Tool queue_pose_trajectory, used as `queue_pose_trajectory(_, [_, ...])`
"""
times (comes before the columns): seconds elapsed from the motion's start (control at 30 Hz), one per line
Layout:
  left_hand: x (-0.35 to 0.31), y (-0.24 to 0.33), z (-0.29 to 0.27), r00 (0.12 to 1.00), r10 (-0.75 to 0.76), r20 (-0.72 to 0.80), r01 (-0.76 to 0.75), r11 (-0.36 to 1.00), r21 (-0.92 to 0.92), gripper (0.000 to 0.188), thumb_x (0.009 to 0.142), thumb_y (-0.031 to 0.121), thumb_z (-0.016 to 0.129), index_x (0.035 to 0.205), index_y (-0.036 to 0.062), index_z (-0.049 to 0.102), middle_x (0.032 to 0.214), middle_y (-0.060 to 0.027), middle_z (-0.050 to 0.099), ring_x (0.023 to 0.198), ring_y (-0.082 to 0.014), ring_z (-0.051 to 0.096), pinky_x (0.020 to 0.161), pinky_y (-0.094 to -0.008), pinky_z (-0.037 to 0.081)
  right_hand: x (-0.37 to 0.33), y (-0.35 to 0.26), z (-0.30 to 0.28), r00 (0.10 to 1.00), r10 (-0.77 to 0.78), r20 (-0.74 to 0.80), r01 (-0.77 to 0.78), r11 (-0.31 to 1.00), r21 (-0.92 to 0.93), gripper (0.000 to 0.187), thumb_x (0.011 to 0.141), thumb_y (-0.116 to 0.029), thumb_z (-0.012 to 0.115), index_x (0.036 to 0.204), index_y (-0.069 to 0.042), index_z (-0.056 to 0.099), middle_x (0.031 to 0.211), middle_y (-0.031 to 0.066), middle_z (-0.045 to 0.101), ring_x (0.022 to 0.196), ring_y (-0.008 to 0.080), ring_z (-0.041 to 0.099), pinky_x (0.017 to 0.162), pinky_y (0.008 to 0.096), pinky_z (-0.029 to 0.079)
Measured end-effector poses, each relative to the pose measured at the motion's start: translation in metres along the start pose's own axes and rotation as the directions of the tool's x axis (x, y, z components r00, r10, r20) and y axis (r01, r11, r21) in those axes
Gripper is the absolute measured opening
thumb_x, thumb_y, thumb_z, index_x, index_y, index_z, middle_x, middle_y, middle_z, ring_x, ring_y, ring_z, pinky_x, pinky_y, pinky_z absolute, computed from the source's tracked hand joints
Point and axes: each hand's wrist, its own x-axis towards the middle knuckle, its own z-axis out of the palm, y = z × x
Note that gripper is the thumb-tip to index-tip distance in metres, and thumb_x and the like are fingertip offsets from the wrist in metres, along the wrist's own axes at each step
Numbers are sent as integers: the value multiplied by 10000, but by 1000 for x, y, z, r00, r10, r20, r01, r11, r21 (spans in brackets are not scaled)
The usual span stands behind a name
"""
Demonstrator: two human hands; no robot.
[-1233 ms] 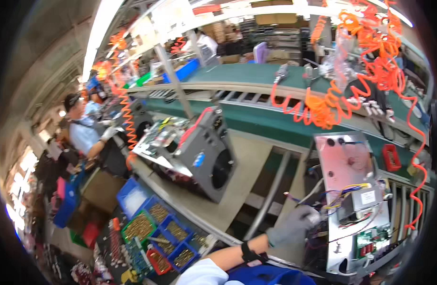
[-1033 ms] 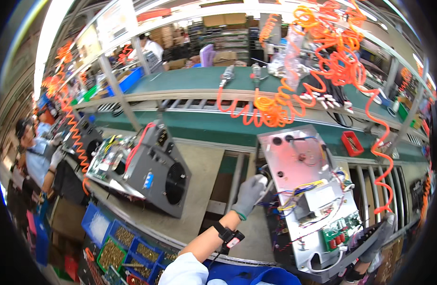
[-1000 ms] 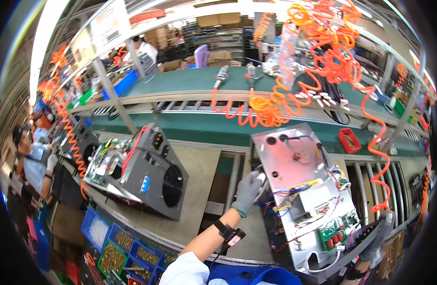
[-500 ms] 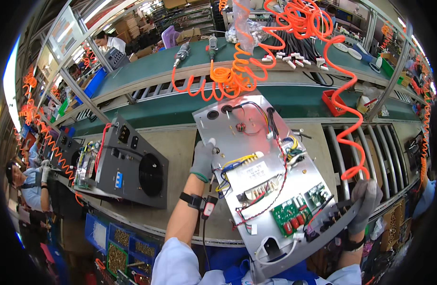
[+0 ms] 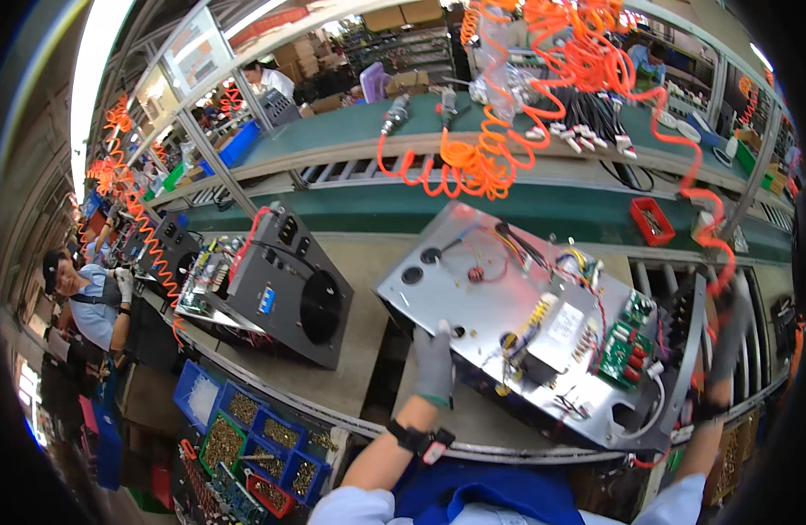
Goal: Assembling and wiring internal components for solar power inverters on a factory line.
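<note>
the left hand (image 5: 434, 360) pinches the near edge of the metal chassis (image 5: 486, 308) over the desk (image 5: 365, 271), while the blurred right hand (image 5: 731, 337), grip impossible to tell, is beside its dark end panel (image 5: 684, 363).

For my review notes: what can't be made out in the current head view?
Head view, now:
- Left hand: the fingers beneath the metal plate are hidden by it, so their grip is unclear.
- Right hand: blurred; contact with the dark end panel or orange hose can't be told.
- Plate's underside: faces away, mostly hidden by the plate itself.
- White label: print too small and blurred.
- Blue cloth: cut off by the lower edge.
</note>
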Motion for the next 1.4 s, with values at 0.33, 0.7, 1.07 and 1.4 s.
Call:
queue_pose_trajectory(0.33, [89,-30,-91,941,338,16,-302,819,487,449,818,116,694,1198,-24,500,1096,-156,624,917,-232,653,821,-346,526,-215,-82,17,991,19,132,58,833,-551,551,990,-359,389,1369,41,403,1331,161,471,1250,267,444,1083,367,301])
queue_pose_trajectory(0.7, [176,-69,-120,953,245,176,-296,869,396,312,803,-58,588,1110,0,592,1029,-114,692,949,-199,649,803,-325,506,-261,-73,103,850,-524,57,434,635,-639,188,907,-115,504,987,55,518,1057,146,547,1105,308,504,962,424,401])
queue_pose_trajectory(1.07, [14,-57,-131,975,120,187,-217,693,688,373,717,99,739,1058,36,601,853,-79,699,813,-172,662,713,-304,504,-101,-23,56,872,-446,-201,294,807,-513,200,929,-90,571,1081,30,617,1036,69,636,927,140,580,837,282,479])
queue_pose_trajectory(1.4, [-2,-79,-152,939,237,248,-339,526,780,507,714,162,748,1153,36,529,980,-168,677,936,-333,671,772,-391,523,-83,-16,64,889,-382,-254,293,899,-324,178,907,-58,618,1070,6,653,954,32,662,843,87,588,753,236,494])
